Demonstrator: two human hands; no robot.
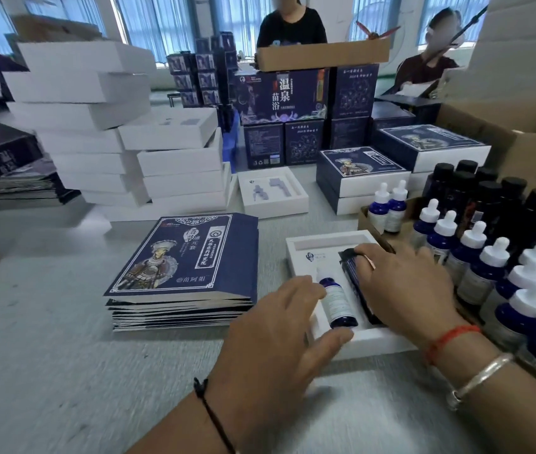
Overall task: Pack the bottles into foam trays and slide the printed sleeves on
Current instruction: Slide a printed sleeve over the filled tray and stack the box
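A white foam tray [371, 342] lies on the table in front of me. A small blue dropper bottle [337, 299] lies in its left slot, and a taller dark bottle [356, 273] lies in the slot beside it. My left hand [279, 329] holds the dropper bottle between its fingers and thumb. My right hand [404, 286] presses its straight fingers down on the dark bottle. A stack of flat blue printed sleeves [184, 257] sits to the left of the tray.
A cardboard box of white-capped dropper bottles [502, 280] and black-capped dark bottles [489, 194] stands at right. Empty white trays [96, 126] are stacked at back left, another tray [273, 194] lies behind. Sleeved boxes [358, 172] and two people are beyond.
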